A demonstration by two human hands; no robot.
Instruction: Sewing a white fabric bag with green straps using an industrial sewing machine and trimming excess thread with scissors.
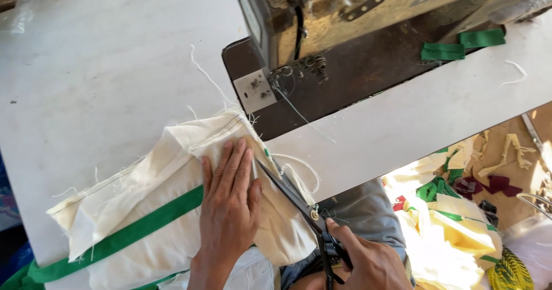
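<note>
My left hand [229, 201] lies flat, fingers together, on a folded piece of cream cloth [149, 198] with a green band [132, 232], pressing it onto the white table. My right hand [368, 261] grips the handles of dark scissors [290, 195] at the table's front edge. The blades point up and left along the cloth's right edge, just beside my left fingers, near loose white threads [302, 166].
An old sewing machine [345, 19] stands on its dark base at the back of the white table [86, 83]. Green cloth scraps [463, 44] lie beside it. Cream, green and maroon offcuts [460, 209] litter the floor at the right.
</note>
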